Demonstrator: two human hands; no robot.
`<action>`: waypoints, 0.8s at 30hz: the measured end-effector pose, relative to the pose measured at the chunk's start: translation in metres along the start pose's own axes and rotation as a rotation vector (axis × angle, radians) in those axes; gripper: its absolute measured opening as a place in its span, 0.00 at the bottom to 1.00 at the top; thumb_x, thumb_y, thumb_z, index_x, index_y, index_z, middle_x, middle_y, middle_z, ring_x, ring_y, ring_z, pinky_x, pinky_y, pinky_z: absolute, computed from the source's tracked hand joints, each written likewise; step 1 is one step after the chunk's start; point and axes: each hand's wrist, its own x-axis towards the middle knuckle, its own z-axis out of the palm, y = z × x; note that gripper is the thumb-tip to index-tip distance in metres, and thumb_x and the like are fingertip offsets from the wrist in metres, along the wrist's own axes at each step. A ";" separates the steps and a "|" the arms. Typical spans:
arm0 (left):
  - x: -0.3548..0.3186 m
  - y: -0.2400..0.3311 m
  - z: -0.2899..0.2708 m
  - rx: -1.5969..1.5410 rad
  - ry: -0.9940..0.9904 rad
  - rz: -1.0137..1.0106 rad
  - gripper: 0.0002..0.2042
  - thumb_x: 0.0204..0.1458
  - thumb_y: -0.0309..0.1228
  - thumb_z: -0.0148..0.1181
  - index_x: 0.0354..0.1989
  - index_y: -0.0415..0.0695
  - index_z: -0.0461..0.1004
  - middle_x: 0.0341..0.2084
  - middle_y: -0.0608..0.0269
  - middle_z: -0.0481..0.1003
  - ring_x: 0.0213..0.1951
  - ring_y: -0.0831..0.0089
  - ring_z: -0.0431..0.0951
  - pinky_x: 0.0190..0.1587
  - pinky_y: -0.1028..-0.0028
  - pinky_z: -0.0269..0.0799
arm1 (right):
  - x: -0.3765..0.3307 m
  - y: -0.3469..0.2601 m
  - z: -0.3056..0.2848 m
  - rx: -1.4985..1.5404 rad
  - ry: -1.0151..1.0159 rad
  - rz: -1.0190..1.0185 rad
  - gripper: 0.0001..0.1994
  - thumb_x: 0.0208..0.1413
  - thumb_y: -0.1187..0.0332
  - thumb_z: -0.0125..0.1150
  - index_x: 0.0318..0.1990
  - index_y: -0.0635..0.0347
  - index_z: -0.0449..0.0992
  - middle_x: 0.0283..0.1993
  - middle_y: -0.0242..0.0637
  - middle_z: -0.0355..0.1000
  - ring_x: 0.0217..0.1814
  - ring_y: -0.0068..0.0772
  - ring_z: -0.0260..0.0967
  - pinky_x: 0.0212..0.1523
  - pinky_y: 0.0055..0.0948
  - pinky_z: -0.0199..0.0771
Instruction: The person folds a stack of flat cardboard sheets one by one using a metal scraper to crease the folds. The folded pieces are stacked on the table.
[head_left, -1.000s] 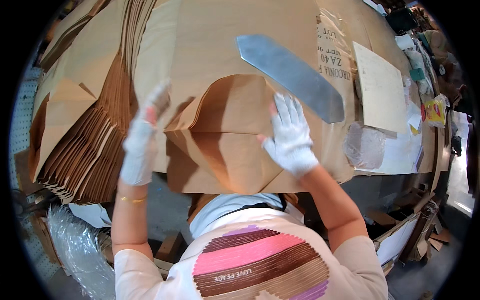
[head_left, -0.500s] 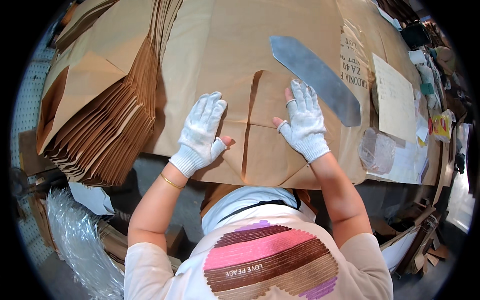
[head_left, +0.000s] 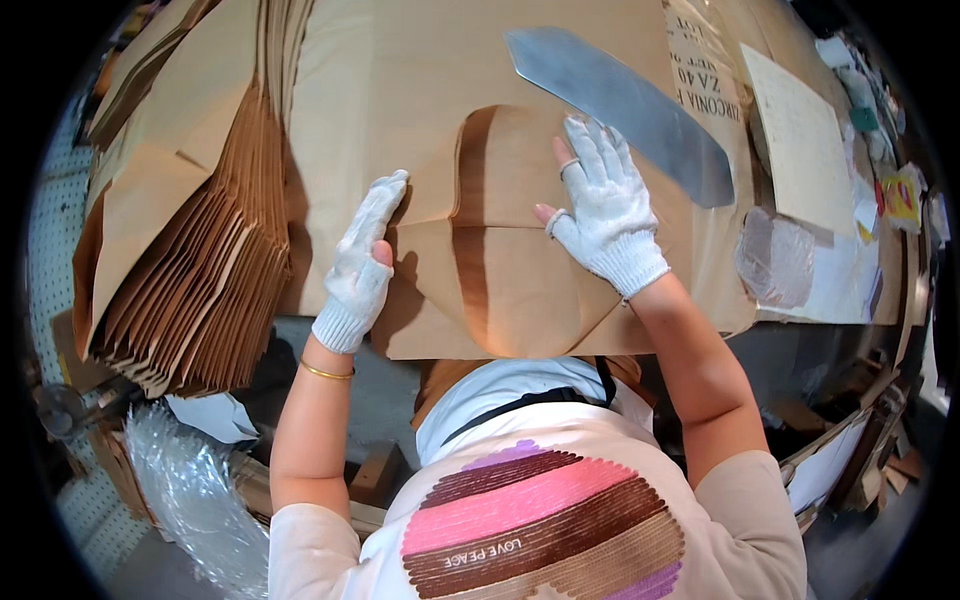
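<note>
the folded brown paper piece (head_left: pixel 500 250) lay flat on the paper-covered surface (head_left: pixel 400 80) right in front of you, near its front edge, with a dark crease running down its middle and a rounded lower flap. your right hand (head_left: pixel 608 215) rested on its upper right part, palm down, fingers (head_left: pixel 590 150) spread and flat, gripping nothing. your left hand (head_left: pixel 362 265) stood on edge along the piece's left side, fingers straight and together, also holding nothing, pressing against the paper. both hands wore white knitted gloves, some tips cut off on the right one.

you looked to be in the creasing step: the fold was made and was being flattened. the next move would likely call for firm, even pressure along the crease, perhaps with the flat grey metal blade (head_left: pixel 620 105) that lay just beyond your right hand, pointed at its left end and smooth.

the paper looked matte, stiff and thin. to your left a thick stack of folded brown paper sheets (head_left: pixel 190 280) fanned out at its edges. to the right lay a pale cardboard sheet (head_left: pixel 800 140) and a crumpled clear plastic bag (head_left: pixel 775 260).
</note>
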 end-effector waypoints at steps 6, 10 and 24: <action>0.003 0.003 0.001 0.120 -0.030 -0.022 0.38 0.68 0.59 0.43 0.69 0.32 0.65 0.71 0.47 0.65 0.75 0.52 0.58 0.76 0.59 0.51 | 0.000 0.001 0.000 0.023 -0.016 0.019 0.38 0.53 0.47 0.68 0.63 0.70 0.72 0.73 0.53 0.60 0.78 0.58 0.53 0.79 0.52 0.47; 0.003 0.004 0.003 0.396 -0.111 0.063 0.35 0.68 0.53 0.46 0.71 0.33 0.64 0.72 0.44 0.62 0.75 0.48 0.57 0.75 0.57 0.51 | -0.002 0.000 -0.001 0.014 -0.023 0.032 0.38 0.54 0.46 0.67 0.63 0.69 0.72 0.74 0.52 0.59 0.79 0.56 0.51 0.80 0.51 0.45; 0.015 0.031 0.028 0.897 -0.156 0.166 0.40 0.41 0.44 0.71 0.65 0.42 0.67 0.64 0.37 0.64 0.64 0.34 0.63 0.66 0.45 0.62 | 0.000 0.007 -0.002 0.310 0.017 0.130 0.35 0.57 0.50 0.66 0.64 0.68 0.72 0.73 0.53 0.63 0.78 0.55 0.54 0.79 0.48 0.50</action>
